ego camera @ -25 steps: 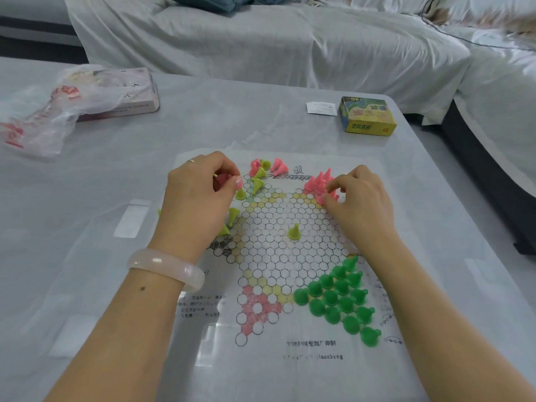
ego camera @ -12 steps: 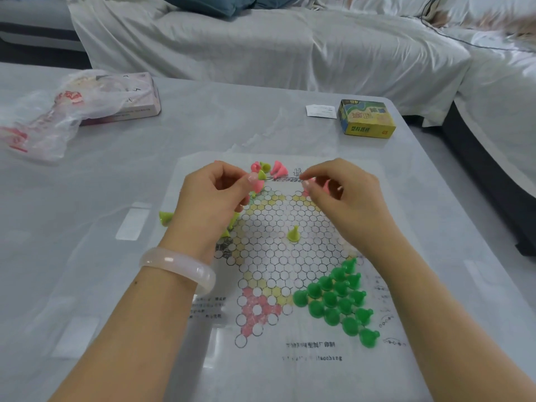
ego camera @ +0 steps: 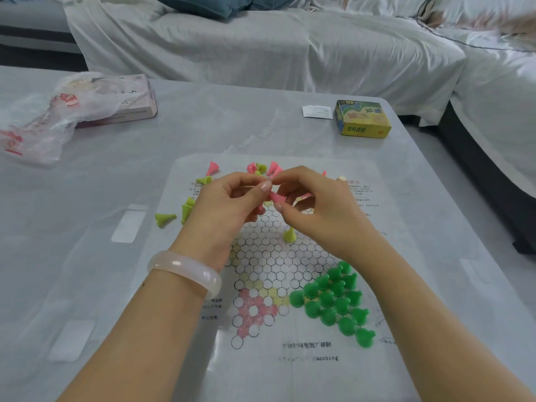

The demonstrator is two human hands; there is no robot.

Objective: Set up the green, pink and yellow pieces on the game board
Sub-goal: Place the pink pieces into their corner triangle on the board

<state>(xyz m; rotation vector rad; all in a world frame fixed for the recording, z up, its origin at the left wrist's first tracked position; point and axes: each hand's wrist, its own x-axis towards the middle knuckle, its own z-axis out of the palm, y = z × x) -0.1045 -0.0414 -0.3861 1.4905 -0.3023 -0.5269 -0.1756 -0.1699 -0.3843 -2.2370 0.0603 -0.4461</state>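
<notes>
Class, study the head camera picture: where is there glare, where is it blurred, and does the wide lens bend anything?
Head view: pale glare patches lie on the glossy table left of the game board; the far right corner over the sofa is smeared with blur; the table edges bow outward, a wide-lens effect; the green pieces look sharp, lit softly with faint shadows.

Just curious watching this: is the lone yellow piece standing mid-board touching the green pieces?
Apart. The head view shows the yellow piece upright mid-board, with rows of bare circles between it and the green pieces.
</notes>
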